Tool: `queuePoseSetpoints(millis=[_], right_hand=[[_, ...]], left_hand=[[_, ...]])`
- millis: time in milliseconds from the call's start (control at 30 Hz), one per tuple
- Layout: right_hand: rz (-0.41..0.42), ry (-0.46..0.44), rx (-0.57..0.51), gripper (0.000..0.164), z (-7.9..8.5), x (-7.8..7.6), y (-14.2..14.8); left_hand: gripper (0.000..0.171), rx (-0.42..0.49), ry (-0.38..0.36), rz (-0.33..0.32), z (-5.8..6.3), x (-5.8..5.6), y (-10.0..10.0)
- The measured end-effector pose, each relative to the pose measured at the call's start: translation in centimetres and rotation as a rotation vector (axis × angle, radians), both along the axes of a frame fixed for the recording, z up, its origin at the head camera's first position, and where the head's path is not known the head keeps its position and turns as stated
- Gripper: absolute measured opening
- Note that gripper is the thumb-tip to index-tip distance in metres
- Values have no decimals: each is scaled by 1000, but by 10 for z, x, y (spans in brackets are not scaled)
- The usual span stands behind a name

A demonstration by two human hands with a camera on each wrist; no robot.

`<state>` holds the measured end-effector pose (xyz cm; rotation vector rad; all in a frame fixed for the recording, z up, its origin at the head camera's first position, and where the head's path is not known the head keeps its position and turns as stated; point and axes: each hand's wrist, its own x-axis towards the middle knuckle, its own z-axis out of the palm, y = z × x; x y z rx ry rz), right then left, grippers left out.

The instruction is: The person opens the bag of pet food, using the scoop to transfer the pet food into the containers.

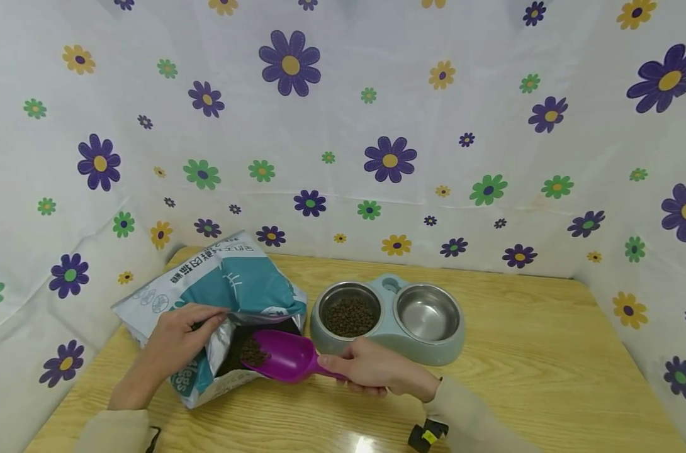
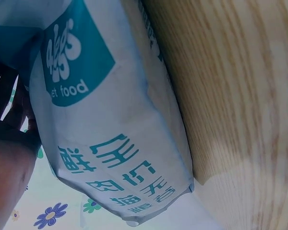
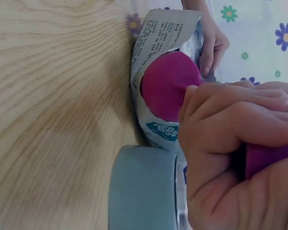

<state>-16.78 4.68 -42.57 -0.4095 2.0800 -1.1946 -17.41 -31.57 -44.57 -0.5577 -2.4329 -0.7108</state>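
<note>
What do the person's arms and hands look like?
The left hand and right hand wear no gloves. The left sleeve and right sleeve are plain pale beige. A black gadget with a yellow patch sits at the right wrist.

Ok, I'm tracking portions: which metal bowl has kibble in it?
The left bowl of the blue-grey double feeder, nearer the pet food bag: brown kibble covers its bottom, while the right bowl shows bare, shiny metal.
</note>
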Motion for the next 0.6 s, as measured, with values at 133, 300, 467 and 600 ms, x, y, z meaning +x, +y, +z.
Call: queuePoseSetpoints(millis=[133,300,467,600], right_hand=[[14,-9,-43,61,-5,1,10],[34,-20,-101,63,-11,3,20],[35,-28,-143,66,-12,6,28],[21,-33,-197,64,-15,6,34]], left_hand=[[26,-5,-1,3,0,0,1],[25,-7,-20,11,1,0,1],[25,1,-26,6,1,0,0],[25,7,-31,-7,0,-1,0]])
